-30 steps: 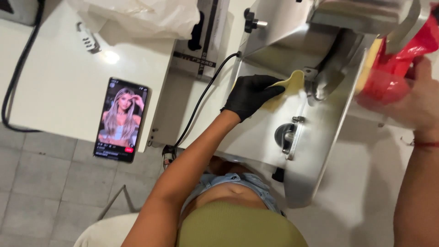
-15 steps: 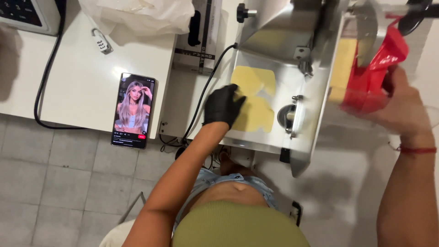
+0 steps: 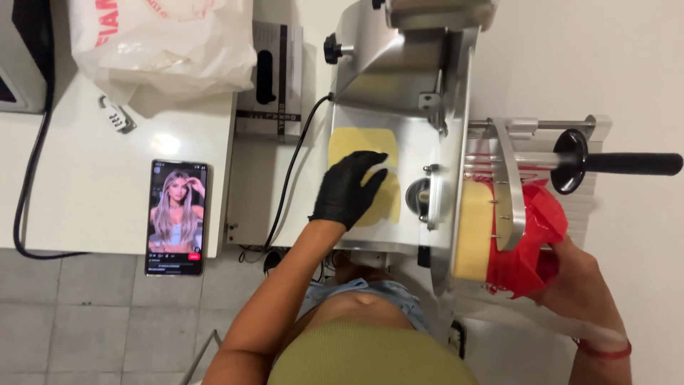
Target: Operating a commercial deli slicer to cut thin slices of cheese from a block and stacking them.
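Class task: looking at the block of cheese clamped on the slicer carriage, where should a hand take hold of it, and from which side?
Grip the cheese block by its red-wrapped end, coming from the right, away from the blade. The right hand already rests there.

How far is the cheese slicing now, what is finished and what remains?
Done: a few yellow slices lie on the slicer's tray. In hand: the gloved left hand rests on the slices; the bare right hand holds the red-wrapped cheese block on the carriage. Left: most of the block looks uncut.
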